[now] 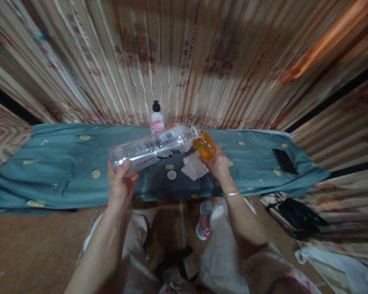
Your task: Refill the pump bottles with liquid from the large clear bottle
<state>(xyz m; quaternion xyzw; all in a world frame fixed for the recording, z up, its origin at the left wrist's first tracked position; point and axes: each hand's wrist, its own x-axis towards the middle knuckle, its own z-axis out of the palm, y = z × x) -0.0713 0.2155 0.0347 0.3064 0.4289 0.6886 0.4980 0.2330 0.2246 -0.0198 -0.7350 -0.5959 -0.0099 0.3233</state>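
My left hand is closed around the base of a large clear plastic bottle with a printed label. The bottle lies nearly level, its uncapped neck pointing right. That mouth meets an amber see-through container, which looks like a small cup, gripped by my right hand. Whether any liquid is passing between them I cannot tell. Below the bottle, a round white cap rests on the cloth. White tissue lies partly under my right hand.
Behind the large bottle stands a small clear bottle with a black top. A dark phone lies at the right of the table's green patterned cloth. A striped curtain hangs behind; a black bag sits at lower right.
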